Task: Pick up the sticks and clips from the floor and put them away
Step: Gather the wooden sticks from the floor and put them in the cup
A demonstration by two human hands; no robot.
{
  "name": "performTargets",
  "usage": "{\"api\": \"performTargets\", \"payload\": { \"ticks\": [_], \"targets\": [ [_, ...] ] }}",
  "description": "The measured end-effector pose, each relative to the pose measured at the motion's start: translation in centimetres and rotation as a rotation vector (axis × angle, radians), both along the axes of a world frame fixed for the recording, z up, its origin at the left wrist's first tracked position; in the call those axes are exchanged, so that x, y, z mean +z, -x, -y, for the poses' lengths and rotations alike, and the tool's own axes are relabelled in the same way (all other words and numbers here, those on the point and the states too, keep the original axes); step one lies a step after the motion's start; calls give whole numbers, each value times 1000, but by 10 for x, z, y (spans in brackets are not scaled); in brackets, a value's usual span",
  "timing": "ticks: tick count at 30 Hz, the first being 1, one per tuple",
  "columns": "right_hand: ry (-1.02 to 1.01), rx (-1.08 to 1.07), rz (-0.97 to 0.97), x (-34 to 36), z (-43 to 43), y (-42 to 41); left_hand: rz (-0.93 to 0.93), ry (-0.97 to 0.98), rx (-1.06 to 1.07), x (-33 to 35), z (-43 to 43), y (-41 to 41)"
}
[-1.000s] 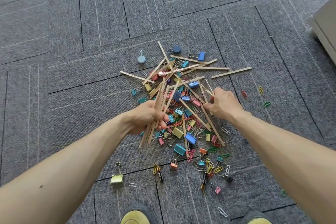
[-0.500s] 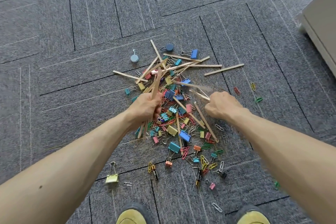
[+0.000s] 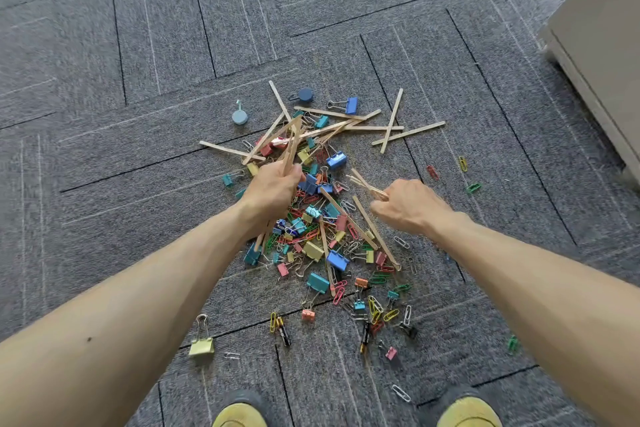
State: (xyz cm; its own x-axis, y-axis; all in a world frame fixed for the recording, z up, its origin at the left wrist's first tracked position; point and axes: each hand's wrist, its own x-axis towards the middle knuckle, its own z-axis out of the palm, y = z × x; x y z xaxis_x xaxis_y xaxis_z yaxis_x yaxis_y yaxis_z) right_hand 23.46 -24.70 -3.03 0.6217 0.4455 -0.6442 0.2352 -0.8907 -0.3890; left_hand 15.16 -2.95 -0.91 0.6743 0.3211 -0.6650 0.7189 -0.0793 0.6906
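A heap of coloured binder clips and paper clips (image 3: 322,246) lies on the grey carpet, mixed with flat wooden sticks (image 3: 346,125). My left hand (image 3: 273,187) grips a bundle of sticks (image 3: 292,146) that points up and away, with their lower ends showing below my wrist. My right hand (image 3: 405,204) holds a few sticks (image 3: 367,184) just above the heap's right side. Two crossed sticks (image 3: 391,121) lie at the far right of the pile.
A pale cabinet (image 3: 602,45) stands at the right edge. Stray clips lie apart: a yellow binder clip (image 3: 201,345) near left, paper clips (image 3: 462,163) at right. Two round magnet hooks (image 3: 239,116) sit at the back. My yellow shoes (image 3: 239,414) show at the bottom.
My right hand has lifted a few sticks off the heap and drawn back to the right. One stick now lies crossed over another at the far right. The left hand's bundle stands more upright.
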Motion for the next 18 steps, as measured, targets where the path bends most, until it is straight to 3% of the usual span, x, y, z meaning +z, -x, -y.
{"api": "performTargets", "payload": {
  "ticks": [9, 13, 18],
  "targets": [
    [-1, -60, -6, 3, -4, 4, -13, 38, 33, 0, 1, 2],
    [-63, -142, -94, 5, -5, 9, 15, -158, -184, 4, 7, 7],
    [-84, -178, -21, -7, 0, 34, 81, -327, -466, -6, 20, 7]
  ]
}}
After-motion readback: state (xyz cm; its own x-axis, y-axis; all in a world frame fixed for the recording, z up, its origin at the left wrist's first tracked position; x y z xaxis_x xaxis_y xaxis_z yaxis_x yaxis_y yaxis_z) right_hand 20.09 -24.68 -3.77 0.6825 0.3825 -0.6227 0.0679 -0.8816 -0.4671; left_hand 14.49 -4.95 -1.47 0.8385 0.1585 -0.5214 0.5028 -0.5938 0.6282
